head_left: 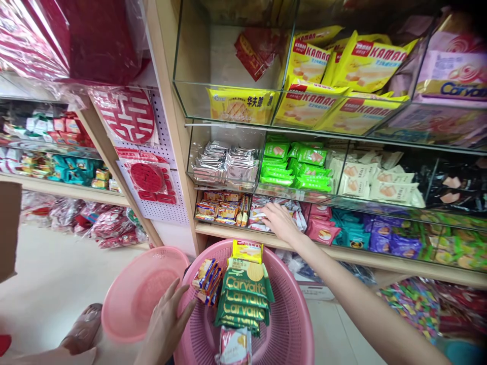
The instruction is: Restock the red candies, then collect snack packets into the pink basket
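My right hand (pixel 279 220) reaches into a lower shelf compartment, its extended fingers resting over red-and-white snack packets (pixel 299 213). Whether it pinches one is hard to see; the fingers look stretched out. At the left rim of a pink plastic basket (pixel 302 309), my left hand (pixel 165 317) is open with fingers spread. Inside the basket are several green Carvalto packets (pixel 245 299), a yellow Kaman packet (pixel 247 251) at the far end, a stack of orange-and-blue snack packets (pixel 207 281) on the left, and a white-and-red packet (pixel 234 347) near me.
A second pink basket (pixel 133 309) stands on the floor at left, near a foot in a sandal (pixel 83 324). Clear dividers split the shelves, which hold bright green packets (pixel 294 159), silver packets (pixel 224 162) and pink packets (pixel 323 225). A cardboard edge (pixel 8 230) juts in at left.
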{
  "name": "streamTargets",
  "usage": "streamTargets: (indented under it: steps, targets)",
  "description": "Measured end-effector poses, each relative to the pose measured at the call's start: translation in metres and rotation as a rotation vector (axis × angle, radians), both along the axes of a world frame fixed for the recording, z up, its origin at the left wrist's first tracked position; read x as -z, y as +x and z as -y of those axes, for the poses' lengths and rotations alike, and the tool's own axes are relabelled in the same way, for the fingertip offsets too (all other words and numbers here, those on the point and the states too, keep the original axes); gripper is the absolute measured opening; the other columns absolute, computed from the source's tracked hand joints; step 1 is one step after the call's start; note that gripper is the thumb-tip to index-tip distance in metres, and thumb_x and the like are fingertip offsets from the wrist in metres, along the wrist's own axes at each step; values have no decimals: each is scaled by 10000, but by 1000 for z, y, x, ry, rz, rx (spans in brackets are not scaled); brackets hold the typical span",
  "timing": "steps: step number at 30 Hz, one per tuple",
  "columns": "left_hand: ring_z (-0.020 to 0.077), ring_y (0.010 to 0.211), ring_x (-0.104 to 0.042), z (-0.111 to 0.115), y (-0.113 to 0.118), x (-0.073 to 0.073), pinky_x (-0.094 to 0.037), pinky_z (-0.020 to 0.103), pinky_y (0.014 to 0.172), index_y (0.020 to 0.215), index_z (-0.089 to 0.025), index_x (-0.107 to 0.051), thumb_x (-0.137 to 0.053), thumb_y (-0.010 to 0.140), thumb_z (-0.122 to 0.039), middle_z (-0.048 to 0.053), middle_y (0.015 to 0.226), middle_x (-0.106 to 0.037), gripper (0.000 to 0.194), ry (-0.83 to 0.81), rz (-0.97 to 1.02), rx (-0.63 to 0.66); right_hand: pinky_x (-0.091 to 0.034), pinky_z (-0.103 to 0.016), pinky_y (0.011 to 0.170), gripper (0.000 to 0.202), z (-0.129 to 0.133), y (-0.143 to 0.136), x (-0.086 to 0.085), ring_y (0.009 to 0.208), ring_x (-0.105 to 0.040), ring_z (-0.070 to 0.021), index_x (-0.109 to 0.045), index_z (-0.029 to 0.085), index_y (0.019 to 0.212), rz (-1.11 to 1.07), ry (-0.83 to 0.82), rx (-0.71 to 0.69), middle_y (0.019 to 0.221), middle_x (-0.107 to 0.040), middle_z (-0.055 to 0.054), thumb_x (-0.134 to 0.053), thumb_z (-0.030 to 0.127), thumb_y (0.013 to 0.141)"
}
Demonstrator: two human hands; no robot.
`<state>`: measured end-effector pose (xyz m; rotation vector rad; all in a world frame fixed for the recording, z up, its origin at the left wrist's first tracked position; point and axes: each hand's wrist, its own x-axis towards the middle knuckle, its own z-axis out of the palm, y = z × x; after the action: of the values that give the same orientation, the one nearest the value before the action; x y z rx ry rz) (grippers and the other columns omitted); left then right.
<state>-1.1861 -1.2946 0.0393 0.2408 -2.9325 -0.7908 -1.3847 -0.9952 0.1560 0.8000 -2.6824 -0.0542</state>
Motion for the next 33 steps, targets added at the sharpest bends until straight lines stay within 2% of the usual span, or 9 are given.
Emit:
streamTargets:
  steps: [5,7,10,14,17,20,23,26,33]
  targets:
    - [305,1201,-531,1,1,-2,-456,473,973,1133,-151,-626,-422,812,-489,191,1340,-515,509,-7,3,4,-376,-359,769,175,-11,20,-12,958,-504,-263,-571,173,1030,-43,-51,4,1033,-592,-104,-486,195,879]
    - [317,1194,-535,2,1,-4,-453,486,972,1125,-143,-632,-426,809,-491,202,1333,-517,513,-11,-8,2,-388,-370,789,192,-16,39,-15,966,-511,-263,-559,174,1054,-67,-187,-21,1047,-595,-110,-462,217,894]
    - [337,1184,-538,1,-1,-9,-456,506,961,1095,-145,-646,-442,806,-486,210,1328,-515,492,-2,-67,-2,-411,-360,820,183,-20,76,-11,948,-540,-235,-556,200,1025,10,-624,-13,1013,-609,-88,-479,301,893]
    - [336,1219,-504,-14,-4,-28,-452,510,967,1071,-187,-654,-477,817,-485,176,1327,-521,429,97,-203,43,-445,-274,652,269,-15,128,10,754,-561,-170,-582,197,895,524,-1318,218,875,-640,-35,-639,428,770]
    - [307,1240,-486,-35,-5,-48,-421,494,1010,1100,-230,-639,-499,838,-456,121,1353,-511,373,259,-240,107,-420,-210,555,299,-7,156,31,642,-528,-106,-615,193,884,948,-1724,303,772,-626,10,-730,399,700]
    - [274,1214,-508,-58,-2,-62,-426,433,1015,1087,-226,-641,-516,846,-432,100,1286,-574,341,507,-144,233,-435,-182,550,272,0,174,47,597,-529,-73,-632,194,839,1143,-1996,370,687,-620,35,-785,328,659]
    - [244,1057,-604,-77,2,-68,-503,348,890,1087,-194,-635,-531,844,-442,99,1124,-665,362,804,84,304,-466,-179,569,237,6,186,52,595,-551,-67,-633,178,773,1198,-2089,409,650,-630,29,-797,302,653]
    - [198,892,-631,-89,6,-68,-504,279,778,1029,-172,-647,-552,838,-445,73,975,-697,346,978,213,322,-491,-186,586,242,12,197,53,615,-568,-69,-637,173,816,1246,-2080,391,678,-647,19,-784,304,675]
    - [89,532,-474,-91,14,-54,-367,203,519,715,-129,-594,-544,821,-516,-11,574,-553,405,978,309,325,-522,-196,554,466,29,227,75,640,-607,-89,-567,170,988,1242,-1857,425,828,-685,-21,-784,407,649]
